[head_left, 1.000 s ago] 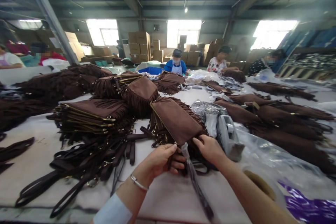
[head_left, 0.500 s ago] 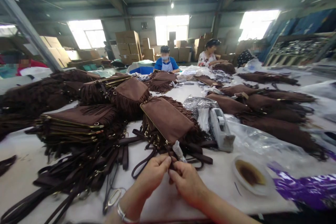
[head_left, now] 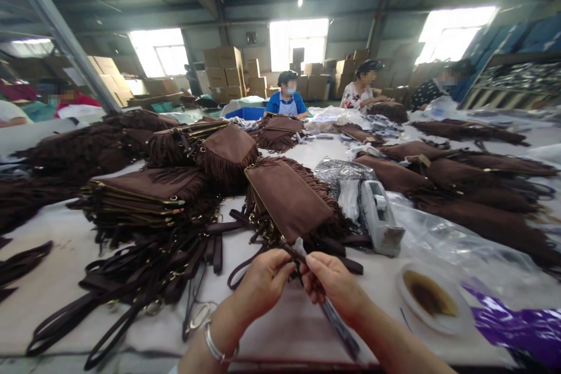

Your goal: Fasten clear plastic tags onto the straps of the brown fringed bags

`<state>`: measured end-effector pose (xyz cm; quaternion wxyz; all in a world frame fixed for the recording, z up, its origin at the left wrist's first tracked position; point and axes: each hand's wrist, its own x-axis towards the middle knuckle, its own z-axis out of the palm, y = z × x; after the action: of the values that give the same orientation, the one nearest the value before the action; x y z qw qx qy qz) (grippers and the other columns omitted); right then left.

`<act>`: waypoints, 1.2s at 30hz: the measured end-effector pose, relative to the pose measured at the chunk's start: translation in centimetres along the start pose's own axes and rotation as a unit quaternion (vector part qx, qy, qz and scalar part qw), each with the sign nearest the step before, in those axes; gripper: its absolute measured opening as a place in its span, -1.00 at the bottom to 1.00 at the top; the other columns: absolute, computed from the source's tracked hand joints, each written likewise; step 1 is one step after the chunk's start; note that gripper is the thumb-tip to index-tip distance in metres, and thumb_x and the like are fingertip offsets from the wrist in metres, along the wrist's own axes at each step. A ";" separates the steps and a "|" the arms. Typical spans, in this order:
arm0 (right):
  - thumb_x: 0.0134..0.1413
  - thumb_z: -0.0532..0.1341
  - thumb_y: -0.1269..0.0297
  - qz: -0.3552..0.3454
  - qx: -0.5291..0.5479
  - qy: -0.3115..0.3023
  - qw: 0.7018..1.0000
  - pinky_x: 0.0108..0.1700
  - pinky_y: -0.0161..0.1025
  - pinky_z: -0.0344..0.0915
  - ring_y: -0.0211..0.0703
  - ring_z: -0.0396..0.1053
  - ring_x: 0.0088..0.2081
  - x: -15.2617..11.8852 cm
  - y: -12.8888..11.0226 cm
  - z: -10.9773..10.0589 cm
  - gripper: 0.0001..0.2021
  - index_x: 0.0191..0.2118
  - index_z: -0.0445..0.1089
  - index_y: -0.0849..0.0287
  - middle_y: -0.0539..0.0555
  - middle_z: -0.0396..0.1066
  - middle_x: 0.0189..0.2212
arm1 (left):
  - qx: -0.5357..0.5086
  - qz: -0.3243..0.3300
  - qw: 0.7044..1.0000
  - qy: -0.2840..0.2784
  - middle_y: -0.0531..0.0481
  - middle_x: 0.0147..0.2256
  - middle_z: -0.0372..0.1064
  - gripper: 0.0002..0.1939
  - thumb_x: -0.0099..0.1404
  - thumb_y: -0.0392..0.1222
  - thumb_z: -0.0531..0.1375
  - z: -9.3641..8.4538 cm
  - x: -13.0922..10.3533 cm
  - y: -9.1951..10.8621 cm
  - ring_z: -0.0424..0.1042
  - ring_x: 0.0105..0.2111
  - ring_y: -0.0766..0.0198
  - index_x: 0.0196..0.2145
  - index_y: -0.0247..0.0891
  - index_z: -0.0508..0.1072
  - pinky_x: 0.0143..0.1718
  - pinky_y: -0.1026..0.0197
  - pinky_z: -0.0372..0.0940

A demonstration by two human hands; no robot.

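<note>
My left hand (head_left: 265, 281), with a silver bangle on the wrist, pinches a dark brown strap (head_left: 294, 252) at the near edge of a stack of fringed brown bags (head_left: 291, 196). Fingers curled, my right hand (head_left: 335, 286) grips the same strap close beside it. A bit of clear plastic (head_left: 300, 245) pokes up between the two hands. Under my right hand a dark strip in shiny plastic (head_left: 340, 330) hangs toward the table edge. The fingertips partly hide what they grip.
Left stand stacked bags (head_left: 140, 187) with loose straps (head_left: 144, 286) and scissors (head_left: 200, 315). On the right are a tape dispenser (head_left: 380, 219), a dish of brown liquid (head_left: 458, 318), purple plastic (head_left: 521, 324) and more bags (head_left: 473, 213). Co-workers (head_left: 287, 99) sit across the table.
My hands have moved slightly apart, with the strap stretched between them. The plastic-covered strip now shows below my right hand. The view has shifted a little left.
</note>
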<state>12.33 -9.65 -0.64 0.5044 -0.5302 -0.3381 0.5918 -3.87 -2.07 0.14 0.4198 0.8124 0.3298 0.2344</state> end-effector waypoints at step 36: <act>-0.02 0.16 -0.15 0.142 0.092 -0.071 0.983 -0.77 -0.47 -0.05 -0.40 0.12 -0.81 -2.0 3.5 3.6 -0.57 -0.40 0.27 0.20 -0.11 0.28 -0.74 | -0.474 -0.232 0.848 -0.054 0.12 -0.69 0.18 -0.50 0.20 0.21 0.16 3.3 -2.3 -0.7 0.18 -0.72 0.35 -0.24 -0.33 0.50 -0.63 0.28 0.13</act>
<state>7.86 -11.95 -2.57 0.4369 -0.4807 -0.2385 0.7219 -3.45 -5.20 -2.50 0.8130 0.4264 0.3343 0.2133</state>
